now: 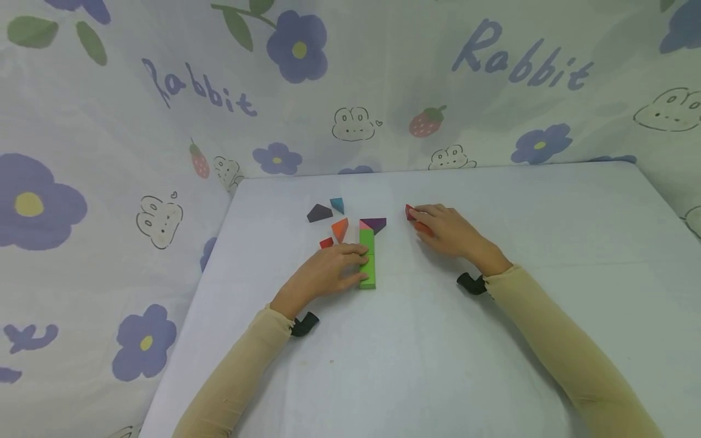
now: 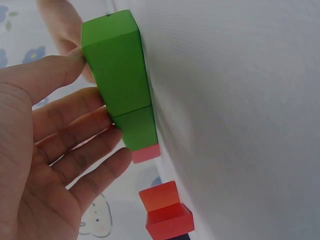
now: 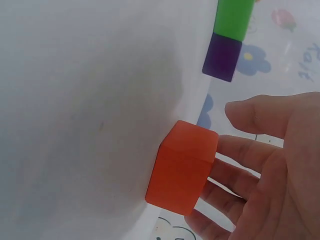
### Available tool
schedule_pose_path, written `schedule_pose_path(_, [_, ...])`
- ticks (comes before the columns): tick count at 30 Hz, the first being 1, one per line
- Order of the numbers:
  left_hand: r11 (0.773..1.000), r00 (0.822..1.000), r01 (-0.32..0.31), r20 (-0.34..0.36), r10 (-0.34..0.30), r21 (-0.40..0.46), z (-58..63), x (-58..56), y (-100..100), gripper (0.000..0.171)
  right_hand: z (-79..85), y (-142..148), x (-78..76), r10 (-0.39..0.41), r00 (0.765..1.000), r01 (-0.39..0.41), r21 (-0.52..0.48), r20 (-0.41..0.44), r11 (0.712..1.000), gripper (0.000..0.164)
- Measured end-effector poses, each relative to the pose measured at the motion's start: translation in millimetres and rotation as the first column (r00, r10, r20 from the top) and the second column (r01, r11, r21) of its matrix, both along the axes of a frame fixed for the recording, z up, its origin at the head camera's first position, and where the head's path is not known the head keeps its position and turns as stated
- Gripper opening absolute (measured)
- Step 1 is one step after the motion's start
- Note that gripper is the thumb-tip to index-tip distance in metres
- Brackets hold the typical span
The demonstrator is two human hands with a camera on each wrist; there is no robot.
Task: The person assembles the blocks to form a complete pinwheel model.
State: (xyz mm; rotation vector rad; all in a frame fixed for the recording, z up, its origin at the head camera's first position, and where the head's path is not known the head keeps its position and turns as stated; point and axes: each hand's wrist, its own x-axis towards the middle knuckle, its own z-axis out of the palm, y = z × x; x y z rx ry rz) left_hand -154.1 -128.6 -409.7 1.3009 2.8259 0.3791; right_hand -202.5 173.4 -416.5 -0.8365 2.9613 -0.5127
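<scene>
Two green blocks point(image 1: 367, 271) stand end to end in a line, a pink triangular block point(image 1: 364, 224) and a purple triangular block point(image 1: 376, 224) at their far end. My left hand point(image 1: 328, 270) rests its fingertips along their left side; in the left wrist view its fingers are extended, with the thumb at the near green block point(image 2: 117, 75). Over to the right, my right hand point(image 1: 446, 230) touches an orange block point(image 3: 185, 167) with its fingertips, the thumb held apart from it. A red piece point(image 1: 409, 212) shows beyond those fingers in the head view.
Left of the green line lie an orange triangular block point(image 1: 340, 229), a small red block point(image 1: 326, 243), a dark grey block point(image 1: 320, 213) and a blue triangular block point(image 1: 338, 205). The white table point(image 1: 416, 353) ends at a patterned cloth point(image 1: 383, 79) behind.
</scene>
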Motion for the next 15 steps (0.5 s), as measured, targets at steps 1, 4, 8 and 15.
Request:
schedule_pose_path(1, [1.0,1.0,-0.002,0.0,0.002,-0.001,0.1,0.1,-0.2,0.039,0.3,-0.9,-1.1,0.001,1.0,-0.001,0.0,0.004,1.0,0.05])
schedule_pose_path(4, [1.0,1.0,-0.004,0.003,0.004,0.001,0.7,0.5,-0.6,0.039,1.5,-3.9,-2.7,-0.009,1.0,0.009,-0.006,0.006,1.0,0.051])
schedule_pose_path(8, [1.0,1.0,0.001,0.003,-0.002,0.01,0.9,0.4,-0.5,0.038,2.5,-8.8,-1.4,-0.029,1.0,0.029,-0.012,-0.009,1.0,0.052])
schedule_pose_path(15, [1.0,1.0,0.01,-0.005,-0.01,0.023,0.1,0.0,-0.2,0.037,-1.7,-17.6,-1.2,-0.041,0.999,0.042,0.053,-0.028,0.998,0.05])
